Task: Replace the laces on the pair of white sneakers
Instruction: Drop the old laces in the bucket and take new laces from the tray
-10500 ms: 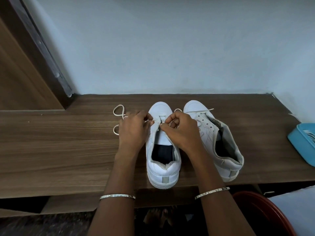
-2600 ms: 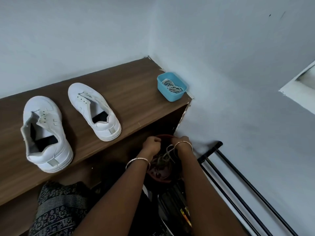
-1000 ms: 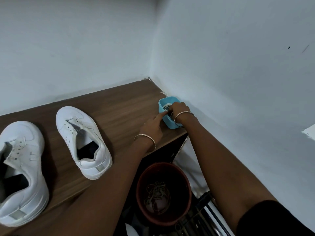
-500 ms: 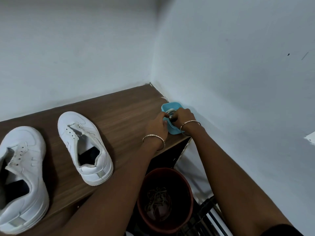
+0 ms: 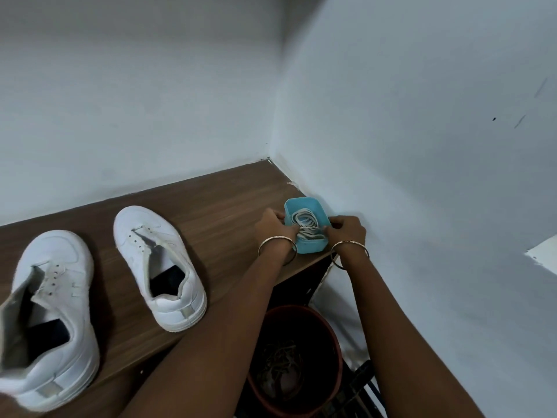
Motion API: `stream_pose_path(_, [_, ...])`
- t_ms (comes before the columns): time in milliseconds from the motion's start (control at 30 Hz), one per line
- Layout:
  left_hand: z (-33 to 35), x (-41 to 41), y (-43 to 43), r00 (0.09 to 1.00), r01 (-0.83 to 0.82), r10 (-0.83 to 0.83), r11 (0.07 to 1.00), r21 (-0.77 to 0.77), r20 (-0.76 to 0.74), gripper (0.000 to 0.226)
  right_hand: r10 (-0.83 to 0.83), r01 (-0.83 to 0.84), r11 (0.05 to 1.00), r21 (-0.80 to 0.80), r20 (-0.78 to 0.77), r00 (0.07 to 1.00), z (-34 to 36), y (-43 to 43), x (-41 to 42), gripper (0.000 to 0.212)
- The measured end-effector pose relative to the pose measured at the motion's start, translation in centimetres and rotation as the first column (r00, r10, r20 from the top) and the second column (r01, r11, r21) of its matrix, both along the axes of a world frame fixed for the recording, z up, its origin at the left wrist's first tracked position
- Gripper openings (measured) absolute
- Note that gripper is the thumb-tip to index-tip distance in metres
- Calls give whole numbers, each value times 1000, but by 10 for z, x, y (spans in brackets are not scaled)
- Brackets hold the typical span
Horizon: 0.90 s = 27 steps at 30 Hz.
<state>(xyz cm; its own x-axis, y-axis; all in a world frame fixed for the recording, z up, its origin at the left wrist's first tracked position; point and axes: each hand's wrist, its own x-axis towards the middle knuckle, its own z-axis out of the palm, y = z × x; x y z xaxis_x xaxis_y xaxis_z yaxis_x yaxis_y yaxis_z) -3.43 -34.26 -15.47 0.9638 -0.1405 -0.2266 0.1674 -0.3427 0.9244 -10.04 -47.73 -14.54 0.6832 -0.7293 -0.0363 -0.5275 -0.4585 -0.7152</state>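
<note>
While the pair of laceless white sneakers (image 5: pixel 159 267) is being left standing well apart from the hands on the brown wood-grain counter (image 5: pixel 217 212), the small blue plastic tray (image 5: pixel 312 247) of coiled white laces (image 5: pixel 304 220) in the counter's right corner is being gripped. Its left side is being held by the left hand (image 5: pixel 271 226) and its right side by the right hand (image 5: pixel 346 229), fingers curled.

No readable text, label, brand or number on anything in view.
</note>
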Motion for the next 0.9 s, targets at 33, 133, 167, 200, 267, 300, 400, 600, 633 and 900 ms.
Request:
stream_pose_path(33, [-1,1,6,999,-20,19,999,-27,-30,41,-22,22,1000,20,25,999,1,5,-1,30])
stream_pose_path(133, [1,0,28,997,-70,68,996,-50,-44,40,-49,40,996,74,119,992,8,27,-4,28])
stream_pose_path(167, [4,-3,35,996,-86,84,995,-51,-40,39,-41,30,997,75,143,989,10,35,-4,28])
stream_pose_path(200, [8,-6,45,994,-107,106,993,-45,-23,35,-22,12,998,64,166,986,14,45,-3,28])
stream_pose_path(267, [13,-14,69,989,-150,150,989,4,13,30,24,-36,998,60,190,981,20,66,-5,28])
stream_pose_path(300, [16,-18,82,985,-171,170,985,31,33,31,58,-73,995,70,198,979,22,78,-5,28])
stream_pose_path(400, [24,-32,116,978,-196,186,973,118,89,32,127,-151,984,98,211,969,18,108,-5,27])
stream_pose_path(600, [33,-50,148,983,-152,89,884,442,160,29,126,-155,977,148,190,974,-4,147,-13,27])
stream_pose_path(633, [34,-52,149,984,-143,73,865,480,162,29,132,-161,976,150,183,974,-6,149,-14,27])
stream_pose_path(900, [41,-55,152,983,-55,-72,758,650,167,26,185,-203,969,142,127,974,-16,146,-16,31])
